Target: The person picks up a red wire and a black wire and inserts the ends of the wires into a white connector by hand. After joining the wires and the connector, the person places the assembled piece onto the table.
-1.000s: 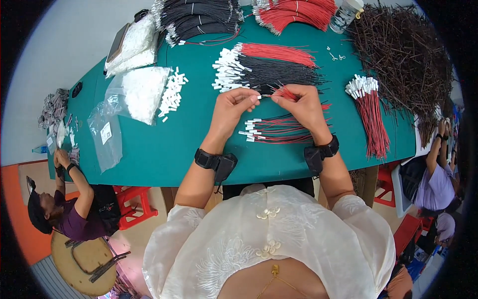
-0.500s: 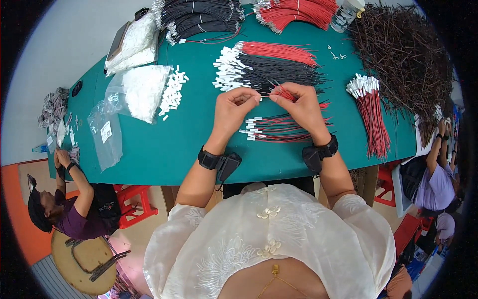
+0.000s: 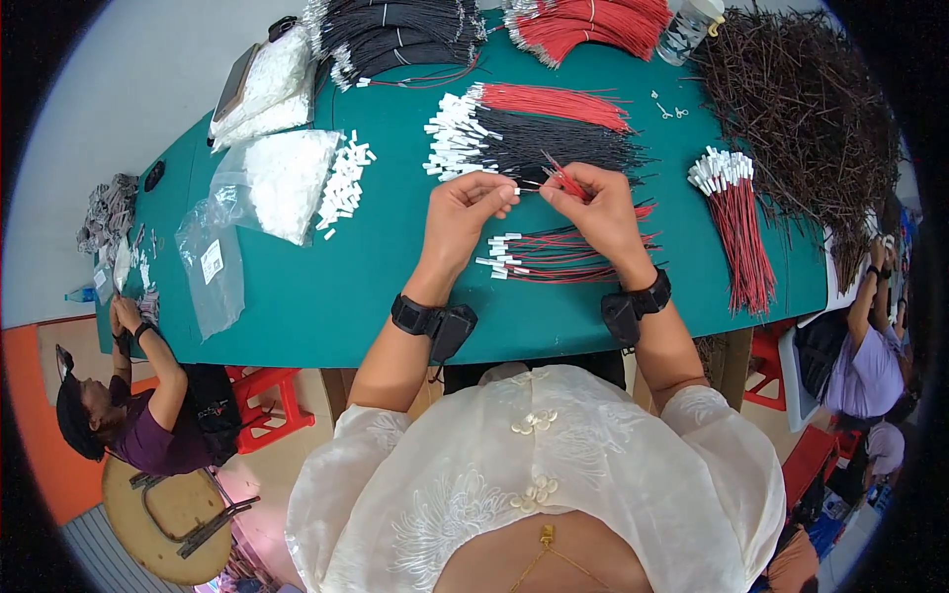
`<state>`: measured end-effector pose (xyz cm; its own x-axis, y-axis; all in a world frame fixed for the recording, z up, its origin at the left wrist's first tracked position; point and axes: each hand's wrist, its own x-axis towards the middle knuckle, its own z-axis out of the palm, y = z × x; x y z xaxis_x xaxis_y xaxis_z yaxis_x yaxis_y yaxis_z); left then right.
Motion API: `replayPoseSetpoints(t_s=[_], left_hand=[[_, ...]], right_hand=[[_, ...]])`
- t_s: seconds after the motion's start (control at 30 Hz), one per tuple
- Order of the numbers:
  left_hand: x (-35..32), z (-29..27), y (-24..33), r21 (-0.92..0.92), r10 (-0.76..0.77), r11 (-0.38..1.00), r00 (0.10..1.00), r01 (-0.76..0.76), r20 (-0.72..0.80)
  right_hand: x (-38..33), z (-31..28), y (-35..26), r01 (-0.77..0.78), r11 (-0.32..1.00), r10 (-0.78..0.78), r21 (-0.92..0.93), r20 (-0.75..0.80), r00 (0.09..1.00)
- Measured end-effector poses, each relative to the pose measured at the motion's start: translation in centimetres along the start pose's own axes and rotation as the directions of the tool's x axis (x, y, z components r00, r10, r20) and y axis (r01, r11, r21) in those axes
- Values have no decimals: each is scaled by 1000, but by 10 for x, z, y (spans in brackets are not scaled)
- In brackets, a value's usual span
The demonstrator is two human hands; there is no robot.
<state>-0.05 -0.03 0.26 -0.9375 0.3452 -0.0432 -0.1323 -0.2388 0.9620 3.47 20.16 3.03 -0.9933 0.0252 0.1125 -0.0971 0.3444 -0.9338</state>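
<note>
Over the middle of the green table, my left hand (image 3: pixel 465 212) pinches a small white connector (image 3: pixel 517 191) between thumb and fingertips. Facing it, my right hand (image 3: pixel 598 208) is closed on red and dark wires (image 3: pixel 563 178), whose loose ends stick up past the fingers. A thin wire spans the short gap between the two hands; whether its tip sits inside the connector is too small to tell. Just below my hands lie red and black wires with white connectors (image 3: pixel 504 257). Beyond them are a row of black wires (image 3: pixel 563 138) and a row of red wires (image 3: pixel 554 102), white connectors at their left ends.
Loose white connectors (image 3: pixel 344 183) lie beside an opened plastic bag (image 3: pixel 287 183) on the left. Finished-looking red wires (image 3: pixel 736 232) and a dark wire heap (image 3: pixel 801 109) occupy the right. A clear cup (image 3: pixel 685 35) stands at the back. A co-worker (image 3: pixel 163 405) sits far left.
The wires in my right hand have swung more upright and show more clearly. A white connector now shows at my left fingertips. Both arms have hardly moved.
</note>
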Motion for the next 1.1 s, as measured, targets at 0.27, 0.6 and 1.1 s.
replayPoseSetpoints(t_s=[0.27,0.6,1.1], left_hand=[[-1,2,0,-23,-21,1000,1000,21,2],[0,0,-1,-45,-37,998,999,37,-12],[-2,3,-2,-72,-54,996,998,55,9]], right_hand=[[-1,3,1,-24,997,23,71,20,1000],[-1,0,-1,-59,987,59,150,0,998],[0,5,0,-50,994,49,95,15,999]])
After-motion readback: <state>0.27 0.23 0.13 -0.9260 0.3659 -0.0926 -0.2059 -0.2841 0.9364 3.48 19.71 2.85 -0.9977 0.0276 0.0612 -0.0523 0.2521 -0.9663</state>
